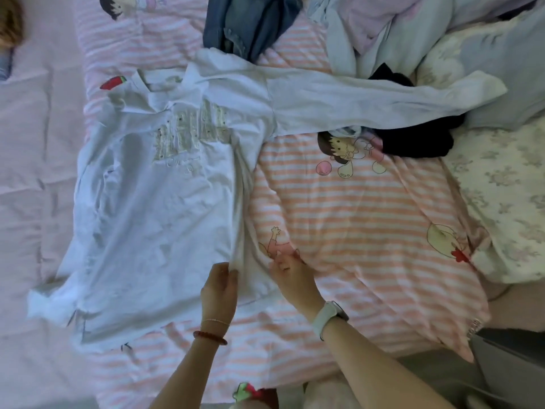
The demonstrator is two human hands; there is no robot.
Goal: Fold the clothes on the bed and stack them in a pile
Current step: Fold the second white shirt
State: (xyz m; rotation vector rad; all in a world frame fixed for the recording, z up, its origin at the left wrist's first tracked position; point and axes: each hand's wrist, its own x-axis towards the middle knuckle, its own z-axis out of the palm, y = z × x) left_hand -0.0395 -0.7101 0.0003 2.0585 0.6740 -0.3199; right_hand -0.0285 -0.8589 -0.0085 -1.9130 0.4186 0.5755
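A white long-sleeved shirt [153,208] with pale lettering on the chest lies spread flat on the pink-striped blanket [368,231]. One sleeve stretches out to the right across a dark garment [418,140]. My left hand [219,286] pinches the shirt's lower right hem edge. Close beside it, my right hand [290,271] grips a fold of that hem, a white watch on its wrist. Blue jeans [244,22] lie crumpled at the top.
Pale blue and lilac clothes [383,28] are heaped at the top right. A floral cream quilt [501,187] fills the right side. Plain pink sheet [32,172] covers the left. A grey object [513,358] sits at the lower right by the bed's edge.
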